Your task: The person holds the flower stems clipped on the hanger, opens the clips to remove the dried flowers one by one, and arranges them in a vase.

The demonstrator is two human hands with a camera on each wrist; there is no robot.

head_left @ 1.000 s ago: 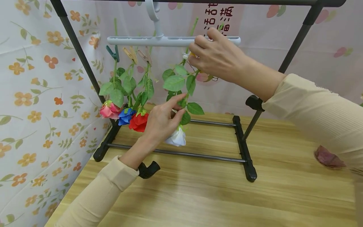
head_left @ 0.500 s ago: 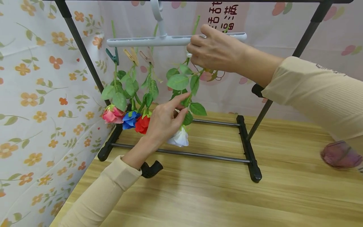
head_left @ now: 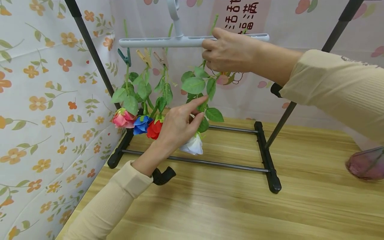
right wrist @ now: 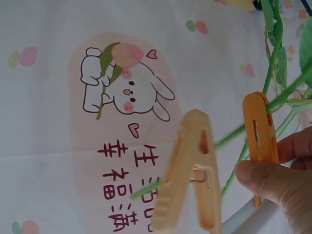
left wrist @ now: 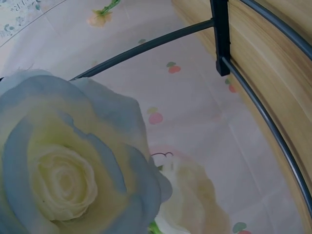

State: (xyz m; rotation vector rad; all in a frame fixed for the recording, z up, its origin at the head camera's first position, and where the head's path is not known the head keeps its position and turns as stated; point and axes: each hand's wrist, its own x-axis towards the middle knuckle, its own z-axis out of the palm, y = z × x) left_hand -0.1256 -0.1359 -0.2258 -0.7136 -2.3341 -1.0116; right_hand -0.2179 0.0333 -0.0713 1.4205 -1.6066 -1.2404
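R hand [head_left: 229, 50] pinches orange plastic clothespin [right wrist: 268, 141] by pale plastic hanger [head_left: 150, 42]; white fabric rose [head_left: 193, 145] hangs below, approx. vert., L hand [head_left: 179, 125] nearer bloom, grip can't tell.

On the pink rounded patch [right wrist: 119, 134] of the white, fruit-printed cloth backdrop [right wrist: 44, 126], I can read two columns of dark red Chinese characters: 幸福满 [right wrist: 117, 187] on the left and 生活 [right wrist: 146, 156] on the right, which a pale orange plastic clothes peg [right wrist: 187, 141] partly covers lower down. From my head view this lettering appears upside down, cut off by the top edge.
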